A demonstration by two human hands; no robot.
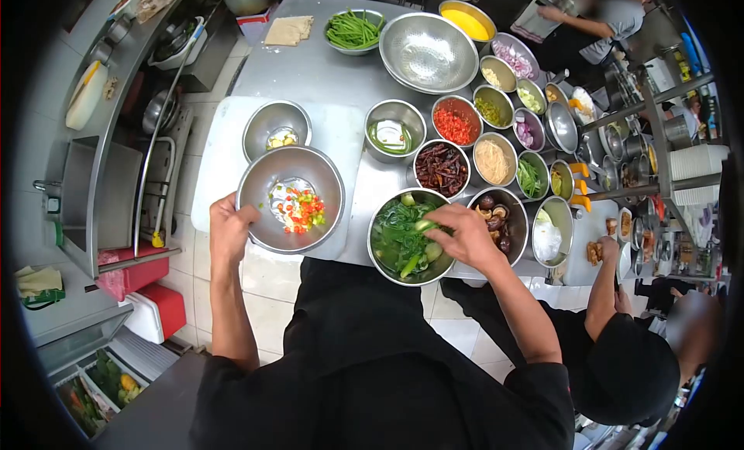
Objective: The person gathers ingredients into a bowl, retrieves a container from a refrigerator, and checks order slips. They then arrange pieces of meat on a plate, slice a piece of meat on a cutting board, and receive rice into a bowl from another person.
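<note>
My left hand grips the rim of a steel mixing bowl, thumb over the edge. Chopped red, green and white pieces lie in its bottom. A smaller steel bowl with pale chopped bits stands just behind it on the white cutting board. To the right, my right hand reaches into a steel pot, its fingers closed on leafy greens. The stalks between the fingertips are partly hidden. Beside that hand is a pot of dark mushrooms.
Close behind stand pots of dried chilies, chopped red pepper and shredded pale strips. A perforated bowl and green beans sit farther back. A co-worker works close on my right; another person stands across the table.
</note>
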